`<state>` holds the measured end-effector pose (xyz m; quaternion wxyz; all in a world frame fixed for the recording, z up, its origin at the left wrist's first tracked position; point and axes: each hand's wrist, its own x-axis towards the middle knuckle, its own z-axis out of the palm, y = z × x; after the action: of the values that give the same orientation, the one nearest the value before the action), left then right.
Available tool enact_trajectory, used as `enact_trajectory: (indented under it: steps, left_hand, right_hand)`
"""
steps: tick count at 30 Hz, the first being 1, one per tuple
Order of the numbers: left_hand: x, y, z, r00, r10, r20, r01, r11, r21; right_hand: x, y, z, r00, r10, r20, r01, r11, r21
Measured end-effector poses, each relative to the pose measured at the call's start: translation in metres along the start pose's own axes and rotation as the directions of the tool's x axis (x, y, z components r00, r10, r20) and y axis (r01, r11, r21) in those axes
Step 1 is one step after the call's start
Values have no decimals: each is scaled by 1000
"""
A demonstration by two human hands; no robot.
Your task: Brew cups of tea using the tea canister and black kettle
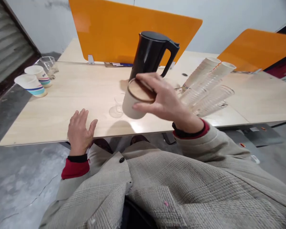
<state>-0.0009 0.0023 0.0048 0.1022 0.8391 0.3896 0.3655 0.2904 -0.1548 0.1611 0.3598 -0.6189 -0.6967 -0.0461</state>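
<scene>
My right hand (160, 97) grips a cream cup (133, 106) from its right side, thumb on the wall and fingers across its brown, wood-like top. The cup is held tilted above the table, and the far part of its top is covered by my fingers. Just left of it stands a small clear glass (119, 103), faint against the wood. A black kettle (145, 54) with its handle to the right stands behind the cup. At the table's front edge, my left hand (79, 130) lies flat with fingers stretched and holds nothing.
Paper cups (34, 86) and clear glasses (47, 65) stand on the left of the table (62, 111). Tall stacks of paper and clear cups (207, 82) lean at the right. Orange partitions (105, 31) rise along the back, with a clipboard-like item (119, 64) beneath.
</scene>
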Motion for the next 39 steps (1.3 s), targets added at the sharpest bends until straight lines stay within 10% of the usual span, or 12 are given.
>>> enact_trajectory:
  steps: [9,24,39]
  left_hand:
    - [-16,51,6,976,191,103,-155,946,-285]
    - [-5,99,40,973,75,218,-22,971,-236]
    - [-1,106,35,959,-63,276,108,983,-150]
  right_hand:
    - [-36,1,79,980,95,175,-114,988,101]
    - [-46,-1,93,994,79,69,-80,997,11]
    - [-41,-3,90,971,219,-98,-183,940,288]
